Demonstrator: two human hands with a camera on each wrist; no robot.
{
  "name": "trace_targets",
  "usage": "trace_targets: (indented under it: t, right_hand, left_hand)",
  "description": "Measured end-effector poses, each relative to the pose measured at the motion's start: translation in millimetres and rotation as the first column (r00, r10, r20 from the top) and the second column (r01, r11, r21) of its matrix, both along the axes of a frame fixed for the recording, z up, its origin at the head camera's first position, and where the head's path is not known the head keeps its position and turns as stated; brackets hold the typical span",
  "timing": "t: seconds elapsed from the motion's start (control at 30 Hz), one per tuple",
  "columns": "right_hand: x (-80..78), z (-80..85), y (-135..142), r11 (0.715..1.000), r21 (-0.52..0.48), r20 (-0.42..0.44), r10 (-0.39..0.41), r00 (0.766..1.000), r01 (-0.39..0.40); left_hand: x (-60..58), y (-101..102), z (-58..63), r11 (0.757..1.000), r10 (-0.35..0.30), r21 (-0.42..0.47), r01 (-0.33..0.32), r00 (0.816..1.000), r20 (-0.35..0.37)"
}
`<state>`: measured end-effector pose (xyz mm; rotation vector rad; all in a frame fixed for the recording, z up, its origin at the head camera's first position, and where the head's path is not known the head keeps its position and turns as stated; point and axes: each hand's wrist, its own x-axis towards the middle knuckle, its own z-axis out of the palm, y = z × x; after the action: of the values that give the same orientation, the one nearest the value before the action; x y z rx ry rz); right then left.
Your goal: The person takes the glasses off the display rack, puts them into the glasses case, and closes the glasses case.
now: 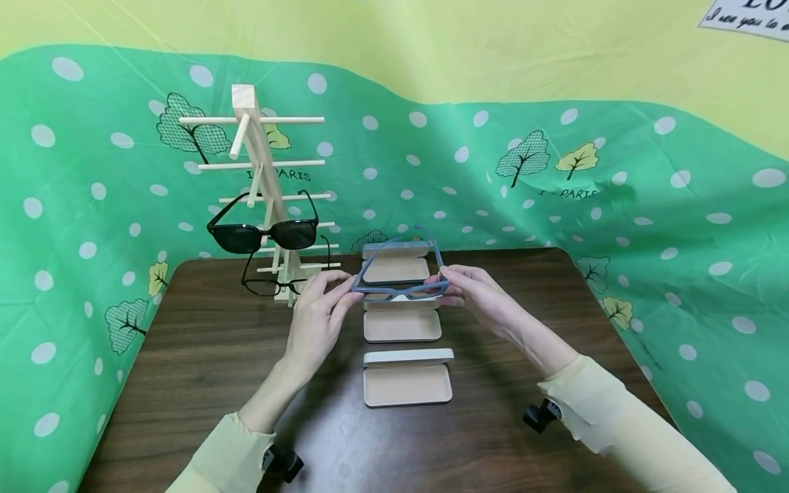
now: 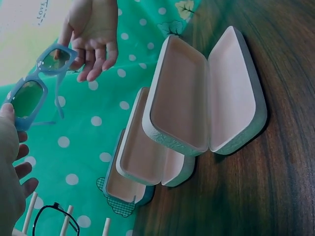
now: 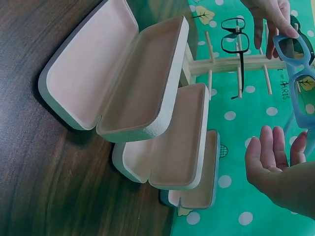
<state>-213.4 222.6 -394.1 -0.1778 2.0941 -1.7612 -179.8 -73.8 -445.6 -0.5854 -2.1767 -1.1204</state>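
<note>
Both hands grasp the blue-framed glasses (image 1: 403, 292): the left hand (image 1: 316, 318) pinches the left end of the front between thumb and fingers, and the right hand (image 1: 481, 296) grips the right end near the hinge. The glasses are held up clear of the bench (image 1: 505, 424), with their arms unfolded and pointing away from the person; in the head view they overlap the far and middle cases. Three glasses cases stand open in a row running away from the person, the near case (image 1: 407, 385), the middle case (image 1: 403, 326) and the far case (image 1: 396, 271), each with a pale pinkish lining. To the left of the row stands a wooden rack (image 1: 266, 179) with pegs along its post. It bears black sunglasses (image 1: 296, 234) and, lower down, thin black-framed glasses (image 1: 282, 283), near the left hand. Behind the bench hangs a green and yellow cloth (image 1: 425, 147) with white dots and printed trees.
</note>
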Motion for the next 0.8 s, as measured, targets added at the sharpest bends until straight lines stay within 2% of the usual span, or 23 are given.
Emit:
trace_targets:
  t: [0.4, 0.8]
  right_hand:
    - [1.3, -1.1, -2.5, 1.000, -0.002, -0.020, -0.010, 1.000, 0.010]
    - [5.5, -4.0, -5.8, 0.992, -0.003, -0.097, -0.123, 0.988, 0.123]
  left_hand:
    - [-1.6, -1.2, -3.6, 0.997, -0.037, 0.062, 0.036, 0.999, 0.009]
    - [-5.0, 1.9, -8.4, 0.981, -0.090, 0.179, 0.079, 0.994, 0.055]
